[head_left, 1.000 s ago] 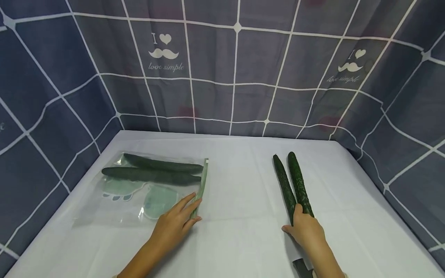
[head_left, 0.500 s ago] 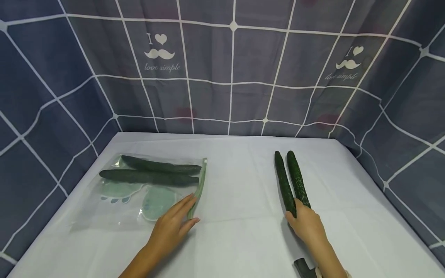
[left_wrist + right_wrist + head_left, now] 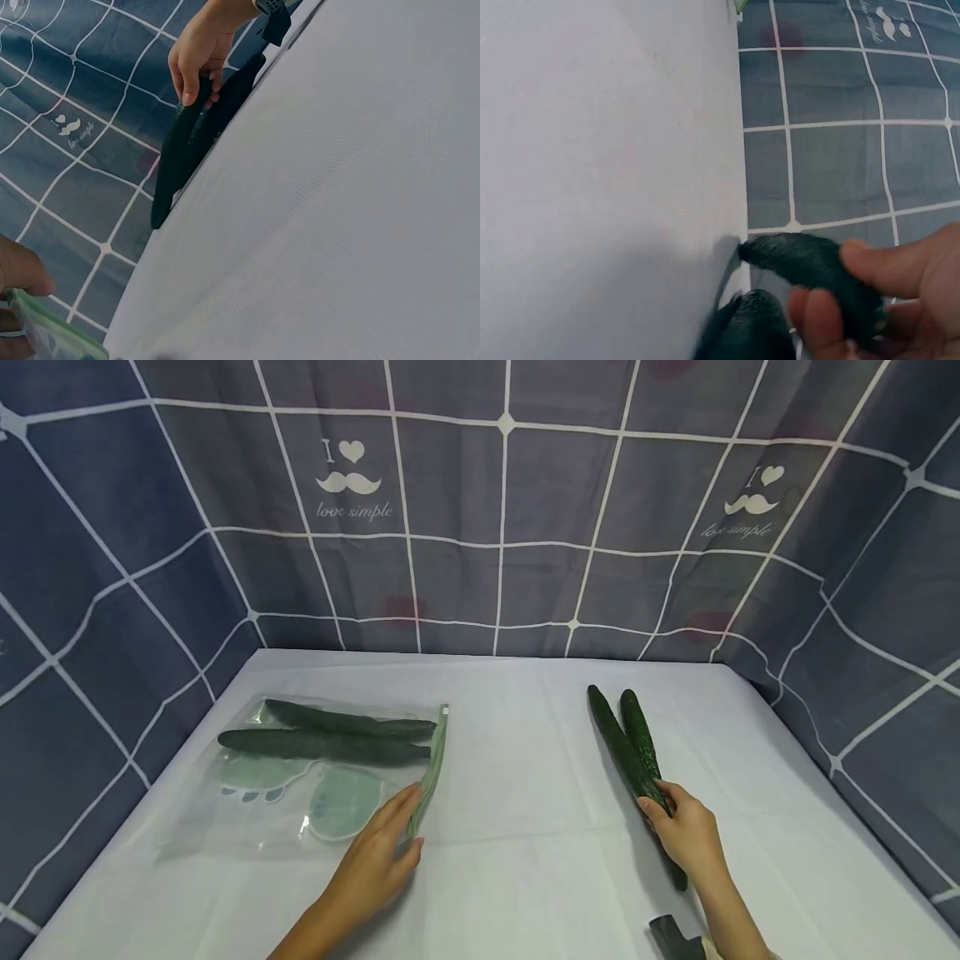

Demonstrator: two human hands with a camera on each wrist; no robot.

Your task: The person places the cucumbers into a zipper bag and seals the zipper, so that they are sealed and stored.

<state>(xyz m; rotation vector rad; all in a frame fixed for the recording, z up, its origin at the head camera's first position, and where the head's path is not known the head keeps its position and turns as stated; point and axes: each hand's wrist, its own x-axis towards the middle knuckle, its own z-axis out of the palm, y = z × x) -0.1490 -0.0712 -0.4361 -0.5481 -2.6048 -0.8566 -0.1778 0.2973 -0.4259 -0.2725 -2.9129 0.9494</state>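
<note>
We rest a slack left grip (image 3: pixel 370 862) on the clear bag (image 3: pixel 300 785), likely steadying it, while the right grip (image 3: pixel 690 831) pinches one cucumber (image 3: pixel 806 259) beside a second cucumber (image 3: pixel 754 334) at the worktop (image 3: pixel 517 777)'s right, presumably against rolling.

Bare hands (image 3: pixel 372 864); a dark blocky device (image 3: pixel 673 937) and pale band (image 3: pixel 710 949) on the right wrist (image 3: pixel 729 910).

Bag (image 3: pixel 315 781), loose cucumbers (image 3: pixel 622 750) obstruct — middle (cloth (image 3: pixel 517 810)) free.
</note>
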